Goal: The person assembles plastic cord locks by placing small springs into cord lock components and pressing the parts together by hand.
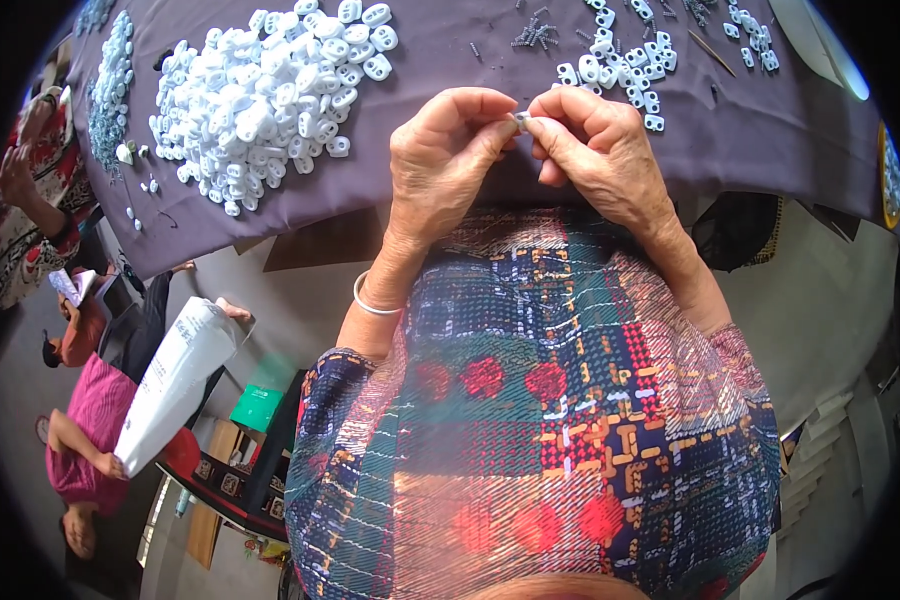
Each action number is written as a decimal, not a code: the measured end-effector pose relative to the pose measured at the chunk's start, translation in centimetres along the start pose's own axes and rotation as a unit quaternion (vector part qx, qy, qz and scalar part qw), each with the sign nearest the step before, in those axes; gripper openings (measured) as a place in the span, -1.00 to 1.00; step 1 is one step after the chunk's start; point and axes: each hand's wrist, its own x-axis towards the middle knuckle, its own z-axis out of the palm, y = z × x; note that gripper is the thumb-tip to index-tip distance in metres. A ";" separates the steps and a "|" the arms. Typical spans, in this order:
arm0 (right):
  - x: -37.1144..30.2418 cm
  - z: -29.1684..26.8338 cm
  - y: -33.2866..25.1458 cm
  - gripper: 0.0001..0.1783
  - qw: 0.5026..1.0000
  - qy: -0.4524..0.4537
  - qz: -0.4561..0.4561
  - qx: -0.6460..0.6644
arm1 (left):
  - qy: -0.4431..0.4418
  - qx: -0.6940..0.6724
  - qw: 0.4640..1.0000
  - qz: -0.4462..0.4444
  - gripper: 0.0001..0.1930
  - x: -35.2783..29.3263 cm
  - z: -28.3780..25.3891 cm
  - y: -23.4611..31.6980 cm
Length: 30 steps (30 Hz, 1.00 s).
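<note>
Both hands meet just beyond the table's near edge, thumbs and forefingers pinched together. Between the fingertips sits a small whitish plastic cord lock (521, 121), mostly covered by them. My left hand (440, 155) grips it from the left and my right hand (605, 150) from the right. To the left lies a big heap of white plastic cord-lock parts (260, 110), each with a hole. Beyond my hands is a small cluster of metal springs (536, 36). A looser group of white cord locks (635, 68) lies just past my right hand.
A dark purple cloth (425, 60) covers the table. Small bluish translucent parts (110, 100) are piled at its far left. A thin brown stick (712, 53) lies at the right. Other people are on the left; one in pink (90, 430) holds a white sack (180, 375).
</note>
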 end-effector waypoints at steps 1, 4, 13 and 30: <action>0.1 0.0 0.0 -0.88 1.000 -0.011 0.012 0.013 | 0.001 -0.010 1.000 0.001 -0.83 0.0 0.0 0.0; 0.3 -0.3 -0.1 -0.88 0.998 -0.010 0.034 0.042 | -0.008 0.006 1.000 -0.010 -0.78 0.3 -0.1 0.2; 0.2 -0.4 0.1 -0.87 0.991 0.006 0.042 0.123 | -0.015 -0.047 0.997 -0.052 -0.70 0.3 -0.5 0.8; 0.3 -0.5 0.3 -0.84 0.993 0.008 0.025 0.117 | -0.018 0.075 0.995 -0.057 -0.84 0.2 0.1 1.2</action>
